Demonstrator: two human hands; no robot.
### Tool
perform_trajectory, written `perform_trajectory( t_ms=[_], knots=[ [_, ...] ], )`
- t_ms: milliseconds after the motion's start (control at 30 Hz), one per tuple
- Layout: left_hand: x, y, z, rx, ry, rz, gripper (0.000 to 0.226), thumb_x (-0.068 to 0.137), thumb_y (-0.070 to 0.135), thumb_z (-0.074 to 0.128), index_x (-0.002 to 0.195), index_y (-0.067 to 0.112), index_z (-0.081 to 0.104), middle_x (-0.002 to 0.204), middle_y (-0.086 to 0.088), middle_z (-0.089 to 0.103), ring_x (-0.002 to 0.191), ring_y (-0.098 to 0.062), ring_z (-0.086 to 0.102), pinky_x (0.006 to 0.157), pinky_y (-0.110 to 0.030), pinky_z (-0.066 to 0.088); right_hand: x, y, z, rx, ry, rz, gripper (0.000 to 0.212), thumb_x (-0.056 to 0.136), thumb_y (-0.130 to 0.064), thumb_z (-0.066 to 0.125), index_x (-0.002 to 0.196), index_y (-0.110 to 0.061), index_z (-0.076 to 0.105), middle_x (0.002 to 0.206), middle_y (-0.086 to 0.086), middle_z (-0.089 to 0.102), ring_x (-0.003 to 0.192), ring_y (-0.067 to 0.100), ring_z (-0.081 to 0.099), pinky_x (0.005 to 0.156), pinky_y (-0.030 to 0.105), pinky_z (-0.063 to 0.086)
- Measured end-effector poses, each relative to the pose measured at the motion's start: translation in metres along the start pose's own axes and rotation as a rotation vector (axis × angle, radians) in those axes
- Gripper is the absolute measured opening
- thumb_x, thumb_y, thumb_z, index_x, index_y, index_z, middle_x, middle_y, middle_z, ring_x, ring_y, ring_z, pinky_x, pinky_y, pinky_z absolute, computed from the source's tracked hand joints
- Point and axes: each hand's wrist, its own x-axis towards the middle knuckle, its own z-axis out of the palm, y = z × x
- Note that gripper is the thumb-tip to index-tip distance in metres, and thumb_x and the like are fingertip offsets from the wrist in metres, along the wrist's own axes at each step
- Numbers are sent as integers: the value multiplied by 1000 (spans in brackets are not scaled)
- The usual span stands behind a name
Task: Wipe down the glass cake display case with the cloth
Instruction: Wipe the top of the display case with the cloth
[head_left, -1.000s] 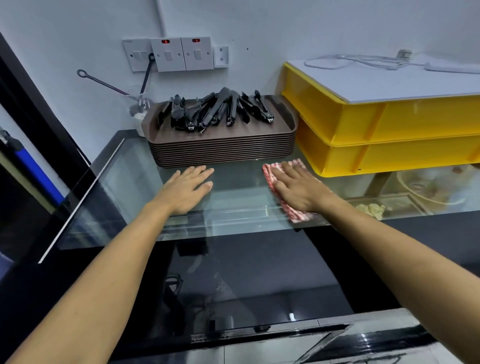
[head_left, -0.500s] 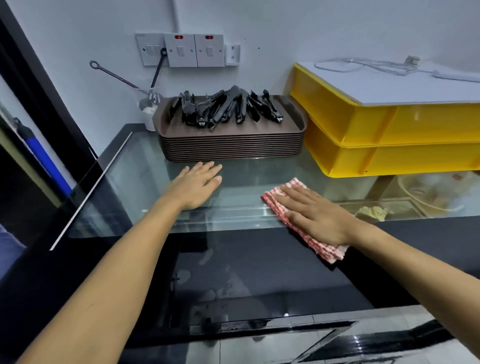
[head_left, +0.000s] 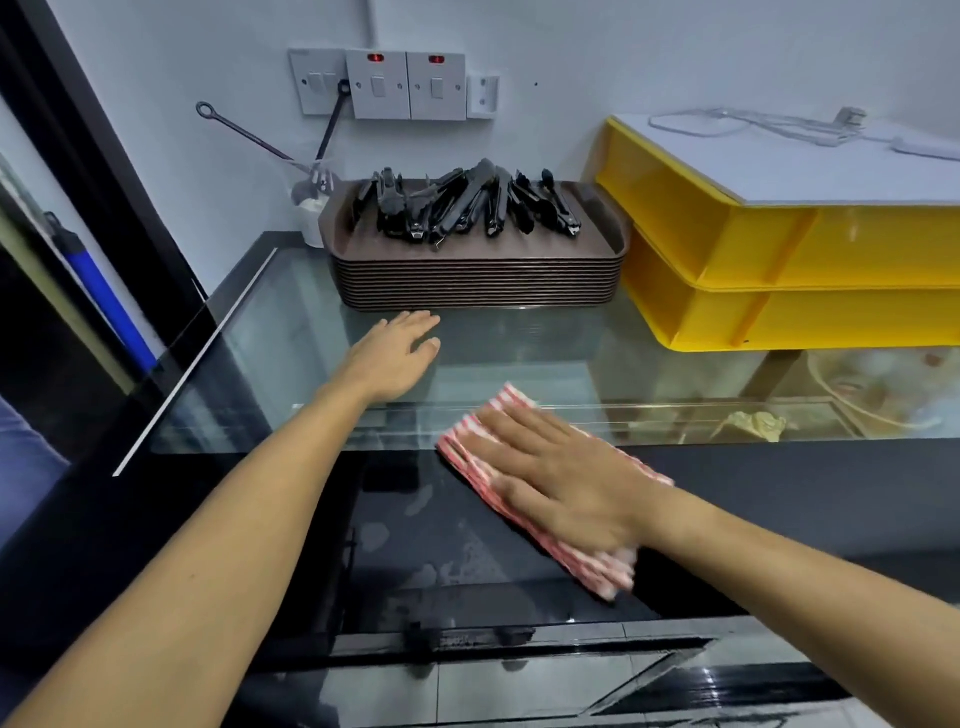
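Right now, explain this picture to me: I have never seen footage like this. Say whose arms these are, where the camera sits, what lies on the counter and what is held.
There is no machine here. A person wears a wide-angle camera on the head, looking forward and down, so the two bare arms are their own. The surface is the glass top of a cake display case. The right hand lies flat with straight fingers on a red-and-white striped cloth, pressing it onto the case. The left hand rests open on the glass, holding nothing. Behind it stands a stack of brown trays carrying black tongs, and to the right two stacked yellow crates.
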Motion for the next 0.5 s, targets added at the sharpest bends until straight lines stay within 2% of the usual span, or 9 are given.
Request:
perform_trajectory(
  t_ms=[67,133,200,267,333,400,500],
  knots=[
    [-2,0,1,28,12,-3,54,111,42,33,164,28,32,172,7,21,160,-14,12,131,-38,5,-29,21,-5,-4,-35,47,57,102,-65,-2,158,-51,-7,169,-16,-20,153,2,-29,124,26,-20],
    [-2,2,2,50,16,-5,55,111,44,31,164,29,30,173,7,19,161,-15,11,131,-39,5,-32,60,-12,-53,-22,190,65,98,-70,-7,158,-45,-10,169,-12,-19,150,1,-33,121,21,-24],
    [-4,4,2,80,14,-18,55,111,45,29,164,31,29,173,7,18,161,-17,10,131,-40,5,-12,100,-18,-43,6,356,59,106,-58,5,162,-40,-6,172,-7,-13,152,5,-29,120,20,-23],
    [-6,6,2,105,13,-34,55,111,46,27,165,32,27,173,8,17,161,-20,9,131,-40,4,22,121,-21,-4,38,484,57,110,-50,10,165,-38,0,175,-1,-6,159,15,-16,128,32,-13],
    [-7,7,1,104,11,-41,55,111,46,28,165,33,27,173,9,17,161,-21,9,131,-39,3,59,112,-18,21,35,564,60,109,-48,11,167,-34,4,175,6,-2,161,26,-8,130,42,-6],
    [-7,8,0,82,5,-46,54,111,45,29,164,34,29,173,10,18,161,-20,9,131,-38,3,84,79,-14,25,35,525,68,104,-49,3,168,-25,3,175,11,0,161,30,-5,130,47,-4],
    [-7,4,-2,55,-4,-52,53,111,44,29,163,36,30,172,11,19,161,-19,9,131,-38,3,67,14,-2,21,27,262,66,105,-53,-3,166,-27,-4,174,6,-9,160,23,-16,130,41,-11]
  ],
)
